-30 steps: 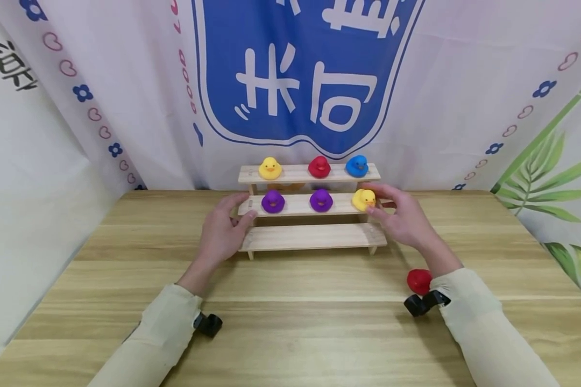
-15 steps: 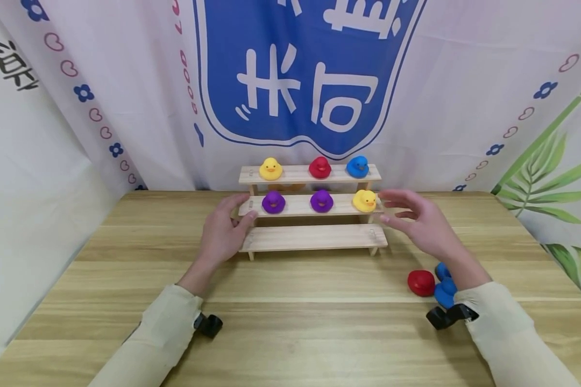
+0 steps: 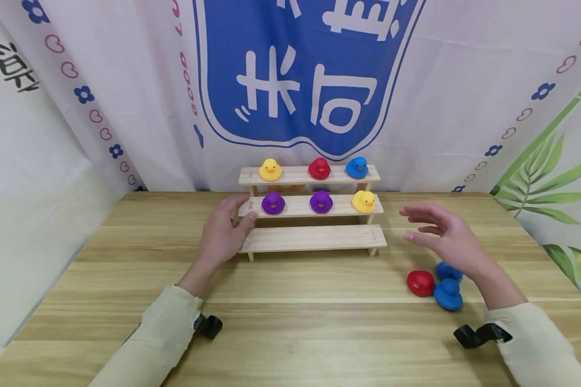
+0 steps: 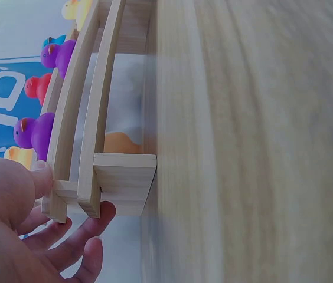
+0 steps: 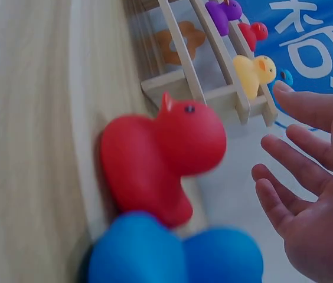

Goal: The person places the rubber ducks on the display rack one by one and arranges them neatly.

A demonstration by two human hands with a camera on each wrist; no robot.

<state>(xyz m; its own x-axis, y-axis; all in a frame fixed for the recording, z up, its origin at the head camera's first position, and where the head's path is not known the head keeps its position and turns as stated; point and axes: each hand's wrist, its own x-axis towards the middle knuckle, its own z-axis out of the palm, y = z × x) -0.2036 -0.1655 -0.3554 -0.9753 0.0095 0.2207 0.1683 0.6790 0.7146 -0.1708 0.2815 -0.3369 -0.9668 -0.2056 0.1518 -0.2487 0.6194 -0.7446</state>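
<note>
My left hand (image 3: 225, 226) holds the left end of a three-step wooden display stand (image 3: 314, 238); in the left wrist view its thumb (image 4: 41, 178) lies at the middle step's end, with fingers around the edge. A purple rubber duck (image 3: 273, 203), another purple duck (image 3: 321, 202) and a yellow duck (image 3: 364, 202) sit on the middle step. The top step carries a yellow duck (image 3: 270, 170), a red duck (image 3: 319, 169) and a blue duck (image 3: 356, 168). To the stand's right, my right hand (image 3: 443, 234) hovers with fingers spread and holds nothing.
On the table (image 3: 290, 328), below the right hand, lie a loose red duck (image 3: 420, 283) and two blue ducks (image 3: 448, 294) close together. A printed curtain (image 3: 150, 97) hangs right behind the stand. The bottom step is bare.
My right hand has let go of the yellow duck on the middle step and moved right, away from the stand, uncovering the loose blue ducks. The left hand has stayed in place.
</note>
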